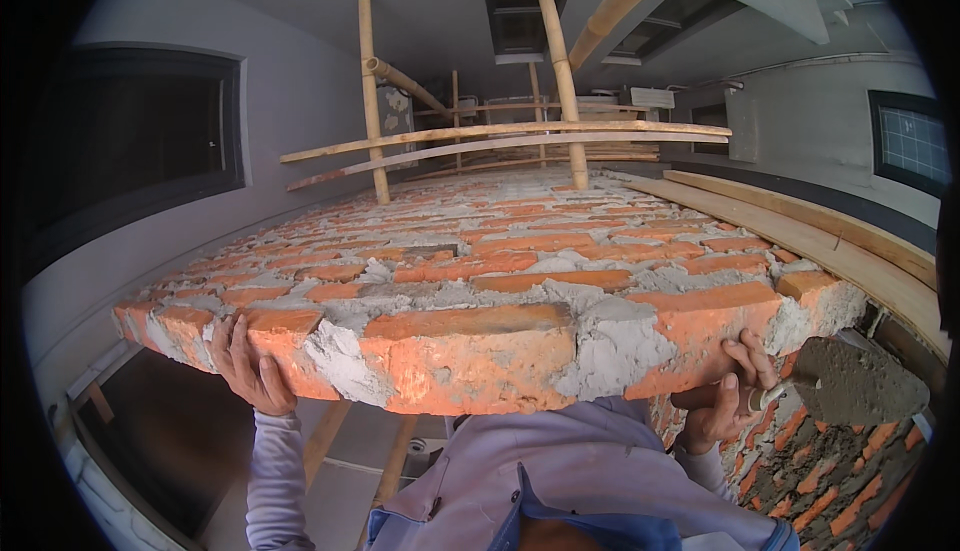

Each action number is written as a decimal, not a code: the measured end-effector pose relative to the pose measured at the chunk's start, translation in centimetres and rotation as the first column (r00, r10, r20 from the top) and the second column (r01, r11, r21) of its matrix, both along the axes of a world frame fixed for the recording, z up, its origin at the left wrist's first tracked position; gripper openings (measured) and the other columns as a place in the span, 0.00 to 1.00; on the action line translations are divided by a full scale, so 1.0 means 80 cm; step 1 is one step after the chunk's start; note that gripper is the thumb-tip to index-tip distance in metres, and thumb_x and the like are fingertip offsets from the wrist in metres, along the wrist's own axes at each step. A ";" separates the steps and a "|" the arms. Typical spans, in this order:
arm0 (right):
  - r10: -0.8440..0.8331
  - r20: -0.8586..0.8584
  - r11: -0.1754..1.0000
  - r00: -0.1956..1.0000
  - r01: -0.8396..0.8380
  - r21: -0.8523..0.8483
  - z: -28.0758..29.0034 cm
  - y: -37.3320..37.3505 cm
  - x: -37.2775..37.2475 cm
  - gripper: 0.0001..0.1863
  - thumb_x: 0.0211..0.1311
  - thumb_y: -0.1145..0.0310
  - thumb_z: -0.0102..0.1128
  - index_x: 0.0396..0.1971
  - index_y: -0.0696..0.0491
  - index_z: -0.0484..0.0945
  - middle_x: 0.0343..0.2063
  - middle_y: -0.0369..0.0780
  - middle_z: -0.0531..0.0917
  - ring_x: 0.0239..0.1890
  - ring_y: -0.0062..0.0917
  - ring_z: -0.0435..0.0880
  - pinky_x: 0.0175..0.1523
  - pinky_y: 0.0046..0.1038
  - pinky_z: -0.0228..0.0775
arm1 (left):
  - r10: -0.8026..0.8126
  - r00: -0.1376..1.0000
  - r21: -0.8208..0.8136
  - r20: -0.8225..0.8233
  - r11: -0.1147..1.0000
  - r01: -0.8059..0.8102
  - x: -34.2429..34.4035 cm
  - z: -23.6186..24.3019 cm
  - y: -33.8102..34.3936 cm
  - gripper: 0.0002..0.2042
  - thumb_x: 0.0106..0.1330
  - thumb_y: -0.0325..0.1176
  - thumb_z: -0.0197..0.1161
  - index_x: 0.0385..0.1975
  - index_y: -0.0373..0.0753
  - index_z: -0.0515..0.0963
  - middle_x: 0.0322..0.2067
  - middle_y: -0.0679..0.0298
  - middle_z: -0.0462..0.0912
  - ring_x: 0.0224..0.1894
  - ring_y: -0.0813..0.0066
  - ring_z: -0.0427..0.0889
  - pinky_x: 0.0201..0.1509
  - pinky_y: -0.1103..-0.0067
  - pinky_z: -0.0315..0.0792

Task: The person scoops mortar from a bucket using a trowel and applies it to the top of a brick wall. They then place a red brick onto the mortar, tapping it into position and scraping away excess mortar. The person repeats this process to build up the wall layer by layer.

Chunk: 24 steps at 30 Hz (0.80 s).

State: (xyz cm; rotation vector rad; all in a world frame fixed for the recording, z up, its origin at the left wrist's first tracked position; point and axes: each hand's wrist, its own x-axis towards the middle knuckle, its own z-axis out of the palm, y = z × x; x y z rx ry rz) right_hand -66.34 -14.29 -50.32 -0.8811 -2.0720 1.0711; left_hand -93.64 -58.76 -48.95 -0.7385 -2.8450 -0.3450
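Note:
Across the view runs a brick wall (480,361) of orange-red bricks with grey mortar, some of it bulging from the joints. At its near edge on the left, my left hand (248,369) rests with outstretched fingers against a brick (290,346). Near the right end of the same edge, my right hand (728,401) is closed round the handle of a trowel (860,381). The trowel's broad blade, coated with grey mortar, points to the right, beyond the wall's end. My right hand's fingers also lie close to the brick face.
Bamboo poles (560,81) stand beyond the wall, with thin wooden strips (500,138) across them. Long wooden planks (810,221) lie along the right side. A dark window (130,141) is at left, another window (912,141) at right. More mortared brickwork (830,466) shows lower right.

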 end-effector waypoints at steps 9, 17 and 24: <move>0.029 0.000 0.999 1.000 -0.029 0.020 0.000 0.002 -0.001 0.22 0.56 0.70 0.48 0.51 0.63 0.66 0.36 0.51 0.81 0.56 0.39 0.72 0.69 0.47 0.50 | -0.009 1.000 -0.010 -0.004 1.000 0.009 0.002 0.000 -0.003 0.26 0.66 0.45 0.46 0.55 0.31 0.72 0.55 0.46 0.70 0.60 0.50 0.67 0.66 0.60 0.56; 0.002 -0.035 1.000 0.999 -0.003 -0.030 -0.001 -0.001 -0.001 0.22 0.55 0.71 0.49 0.50 0.63 0.67 0.36 0.52 0.81 0.54 0.38 0.74 0.69 0.46 0.51 | 0.001 1.000 -0.012 -0.024 1.000 -0.002 0.002 0.001 0.002 0.25 0.66 0.45 0.46 0.54 0.31 0.73 0.54 0.47 0.71 0.59 0.48 0.67 0.65 0.59 0.57; -0.028 -0.056 0.999 0.998 0.026 -0.046 -0.003 -0.003 -0.001 0.22 0.54 0.70 0.50 0.50 0.63 0.67 0.34 0.50 0.81 0.54 0.38 0.74 0.69 0.46 0.51 | -0.034 0.999 -0.051 -0.035 0.998 0.032 -0.004 0.007 0.009 0.24 0.65 0.43 0.46 0.53 0.31 0.73 0.53 0.49 0.74 0.61 0.45 0.66 0.67 0.56 0.54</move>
